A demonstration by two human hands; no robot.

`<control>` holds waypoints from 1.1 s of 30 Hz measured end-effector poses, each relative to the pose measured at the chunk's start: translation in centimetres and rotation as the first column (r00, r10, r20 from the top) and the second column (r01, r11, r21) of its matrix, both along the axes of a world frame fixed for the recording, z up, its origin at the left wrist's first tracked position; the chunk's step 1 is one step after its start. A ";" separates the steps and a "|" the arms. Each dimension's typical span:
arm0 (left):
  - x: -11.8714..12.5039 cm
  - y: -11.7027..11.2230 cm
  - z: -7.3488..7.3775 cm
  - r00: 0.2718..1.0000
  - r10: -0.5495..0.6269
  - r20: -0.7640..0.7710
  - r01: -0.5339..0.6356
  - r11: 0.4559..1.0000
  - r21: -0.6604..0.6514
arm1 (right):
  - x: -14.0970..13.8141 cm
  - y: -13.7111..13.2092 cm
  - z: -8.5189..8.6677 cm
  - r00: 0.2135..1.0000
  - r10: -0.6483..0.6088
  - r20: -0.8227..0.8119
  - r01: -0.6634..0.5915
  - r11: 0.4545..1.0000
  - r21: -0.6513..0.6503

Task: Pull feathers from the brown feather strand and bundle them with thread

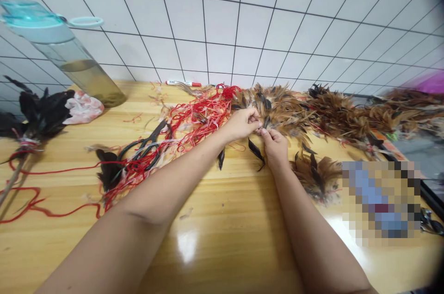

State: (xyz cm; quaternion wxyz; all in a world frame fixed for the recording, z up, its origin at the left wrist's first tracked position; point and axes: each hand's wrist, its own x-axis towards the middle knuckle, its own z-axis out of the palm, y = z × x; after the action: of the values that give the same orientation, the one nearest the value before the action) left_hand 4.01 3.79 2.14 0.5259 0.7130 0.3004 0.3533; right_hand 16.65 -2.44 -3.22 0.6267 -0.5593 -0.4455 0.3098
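Note:
My left hand (243, 124) reaches the front edge of a pile of brown feathers (277, 102), its fingers pinched together. Close against it, my right hand (276, 147) is also closed in a pinch, thumb towards the left one. What lies between the fingertips is small and mostly hidden; feather tips show just behind it. A black feather (255, 150) sits beside the right hand, on the left. Left of the hands spreads a tangle of red string (204, 116). A smaller feather bunch (317, 174) rests right of my right forearm.
Black-handled scissors (149, 146) lie among string at left. Farther left are a water bottle (90, 72), crumpled tissue (83, 108) and a stick with black feathers (43, 111). A red-capped marker (183, 83) lies by the tiled wall (222, 21). More brown feathers (371, 116) extend right.

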 end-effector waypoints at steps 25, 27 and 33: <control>-0.7 0.9 -1.6 0.939 -0.289 0.187 0.329 0.915 -0.235 | 0.4 -0.5 0.2 0.977 0.210 0.027 -0.210 0.978 0.012; -0.7 0.9 -1.8 0.931 -0.294 0.215 0.345 0.903 -0.257 | 0.4 -0.6 0.2 0.975 0.215 0.048 -0.216 0.976 0.006; -0.3 1.0 -2.4 0.912 -0.283 0.297 0.370 0.878 -0.302 | 0.4 -0.6 0.1 0.979 0.190 0.068 -0.190 0.982 -0.014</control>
State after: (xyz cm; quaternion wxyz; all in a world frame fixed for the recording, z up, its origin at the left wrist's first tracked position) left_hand 3.70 4.77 -0.28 0.7298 0.5991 0.1662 0.2843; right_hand 17.05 -3.08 -3.12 0.5764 -0.5268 -0.5171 0.3505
